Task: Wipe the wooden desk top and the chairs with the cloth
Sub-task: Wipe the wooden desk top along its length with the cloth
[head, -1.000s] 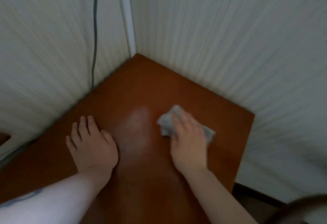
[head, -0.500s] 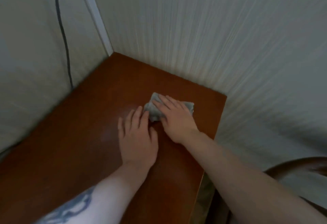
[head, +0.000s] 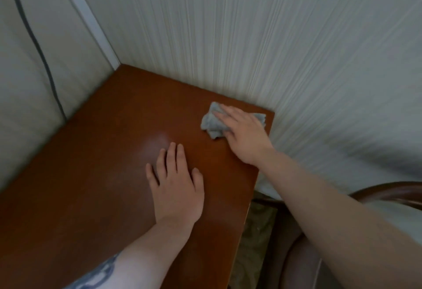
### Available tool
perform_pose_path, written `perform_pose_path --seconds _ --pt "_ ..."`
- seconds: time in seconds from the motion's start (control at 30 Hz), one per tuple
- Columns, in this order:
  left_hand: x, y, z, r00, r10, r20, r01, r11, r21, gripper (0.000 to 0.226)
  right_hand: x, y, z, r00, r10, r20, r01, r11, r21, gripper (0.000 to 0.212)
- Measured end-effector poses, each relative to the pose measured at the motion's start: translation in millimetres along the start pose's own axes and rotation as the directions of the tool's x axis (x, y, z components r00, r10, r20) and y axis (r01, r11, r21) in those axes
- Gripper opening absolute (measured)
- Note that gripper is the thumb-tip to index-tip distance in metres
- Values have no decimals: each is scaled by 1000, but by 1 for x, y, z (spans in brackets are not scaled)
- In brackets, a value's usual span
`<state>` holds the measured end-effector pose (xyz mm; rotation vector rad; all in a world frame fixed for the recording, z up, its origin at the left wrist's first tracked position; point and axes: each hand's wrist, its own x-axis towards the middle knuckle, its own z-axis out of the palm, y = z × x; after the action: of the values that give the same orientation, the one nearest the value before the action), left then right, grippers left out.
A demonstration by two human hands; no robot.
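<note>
The reddish-brown wooden desk top (head: 102,174) fills the lower left and fits into a room corner. A crumpled grey cloth (head: 211,123) lies near the desk's far right corner. My right hand (head: 244,133) presses flat on the cloth, covering its right part. My left hand (head: 177,183) rests palm down on the bare wood, fingers slightly apart, a hand's width nearer than the cloth. A chair (head: 388,194) with a dark curved wooden back stands at the lower right, partly hidden by my right forearm.
Pale striped walls (head: 296,49) close in the desk on its far and left sides. A dark cable (head: 34,44) runs down the left wall behind the desk. Patterned floor (head: 255,238) shows between the desk's right edge and the chair.
My right hand has slid the cloth away from my left hand toward the desk's far right corner. The two hands, nearly touching half a second ago, are now apart.
</note>
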<state>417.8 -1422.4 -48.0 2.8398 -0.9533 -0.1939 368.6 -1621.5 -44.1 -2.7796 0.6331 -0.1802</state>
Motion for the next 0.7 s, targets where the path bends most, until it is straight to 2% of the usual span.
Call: perform_pose_path --seconds 0.07,0.13,0.17,0.2,0.23,0.27,0.33,0.37,0.4,0.43,0.5,0.53,0.57,0.6,0.63,0.67,0.7 --pt "0 0 0 1000 5 -2 -5 1000 14 71 -19 27 -1 952 251 -173 -233 965 118 50" --pt "0 1 0 1000 8 -8 -8 1000 14 70 -37 23 4 835 495 -240 -414 853 318 49" --pt "-1 0 1 1000 11 -13 -11 1000 13 69 -44 10 9 791 558 -250 -469 816 337 49" --pt "-1 0 2 1000 13 -20 -13 1000 8 68 -49 -7 16 778 568 -269 -491 816 304 51" --pt "-1 -1 3 999 15 -33 -15 1000 -2 67 -52 -25 21 805 523 -280 -468 850 242 53" --pt "-1 -1 3 999 15 -45 -16 1000 -10 66 -53 -39 23 861 438 -257 -402 897 181 54" --pt "-1 -1 4 998 13 -56 -14 1000 -16 67 -48 -45 15 972 186 -146 -180 982 53 54" --pt "-1 -2 4 999 11 -53 -12 1000 -22 67 -40 -35 9 987 115 -108 -116 993 2 54" --pt "-1 -2 3 999 10 -42 -12 1000 -28 67 -31 -19 4 986 128 -110 -131 991 -17 54" --pt "-1 -2 2 999 12 -30 -13 999 -33 67 -26 -5 -1 966 216 -143 -219 976 0 53" --pt "-2 -2 1 1000 15 -21 -16 999 -34 67 -31 6 -4 859 475 -191 -458 879 130 50" --pt "-3 -2 0 1000 11 -21 -11 999 -40 67 -39 -5 1 798 563 -212 -539 826 165 49" --pt "-3 -1 -2 1000 7 -29 -9 999 -52 65 -49 -23 7 772 591 -234 -570 807 156 50" --pt "-3 -2 -2 999 7 -50 -11 997 -81 61 -57 -47 13 796 563 -224 -552 826 116 51" --pt "-3 -2 -2 997 -2 -76 -9 990 -143 57 -63 -71 17 866 470 -169 -468 882 57 53" --pt "-4 -3 -2 994 -25 -105 -2 970 -242 55 -68 -90 19 943 326 -69 -325 945 31 54" --pt "-5 -5 -4 989 -65 -131 13 931 -364 54 -68 -103 18 984 173 35 -174 984 30 55"
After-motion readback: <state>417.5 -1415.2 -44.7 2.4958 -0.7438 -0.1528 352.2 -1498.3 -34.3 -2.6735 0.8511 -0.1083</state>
